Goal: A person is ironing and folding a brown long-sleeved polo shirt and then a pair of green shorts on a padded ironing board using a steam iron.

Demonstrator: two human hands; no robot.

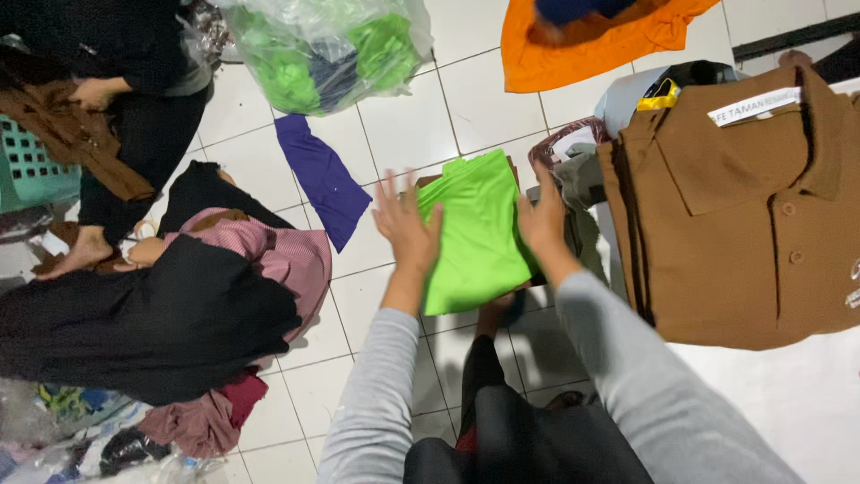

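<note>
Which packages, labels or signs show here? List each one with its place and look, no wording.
Clear plastic bag: top centre on the tiled floor, bulging, holding bright green and dark cloth.
White paper label strip: on the collar of the brown polo shirt at right, narrow rectangle, dark print.
Small white printed mark: right edge of that shirt, partly cut off.
Crumpled plastic wrappers: bottom left corner, clear with mixed colours.
No screens in view.

White tiled floor (394,134) with dark grout lines runs underfoot, evenly lit. A teal plastic basket (27,170) stands at one edge, and a dark strip (788,38), perhaps a doorway threshold, crosses the far corner.
</note>
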